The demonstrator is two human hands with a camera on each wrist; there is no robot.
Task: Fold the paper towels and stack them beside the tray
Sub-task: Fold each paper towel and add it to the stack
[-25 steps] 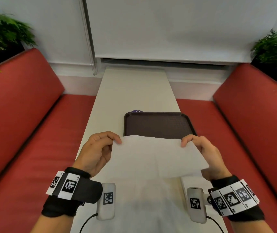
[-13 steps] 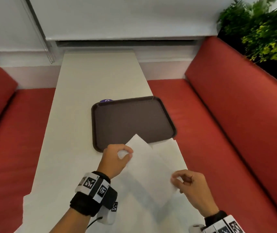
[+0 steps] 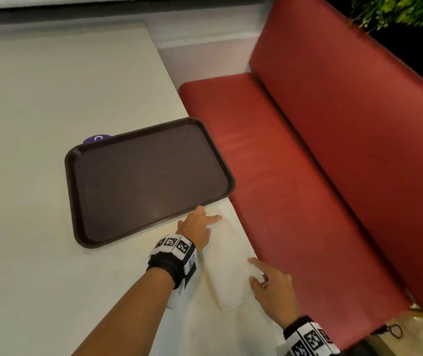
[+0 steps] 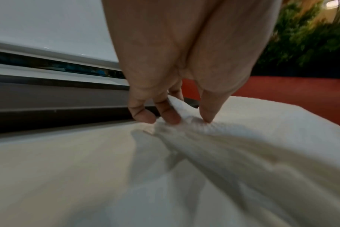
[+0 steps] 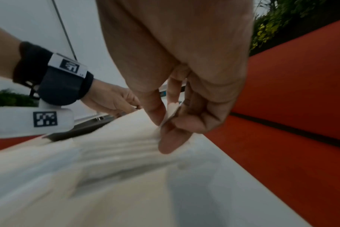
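Thin white folded paper towel (image 3: 227, 258), soft and light: pinched by left hand (image 3: 197, 228) and right hand (image 3: 272, 286) at opposite ends beside dark brown plastic tray (image 3: 151, 176).

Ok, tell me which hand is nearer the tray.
The left hand: it holds the folded paper towel's far end right beside the tray rim, while the right hand pinches the near end, farther off.

Black wristbands (image 3: 172, 268) with white square-coded marker tags (image 3: 173, 244)
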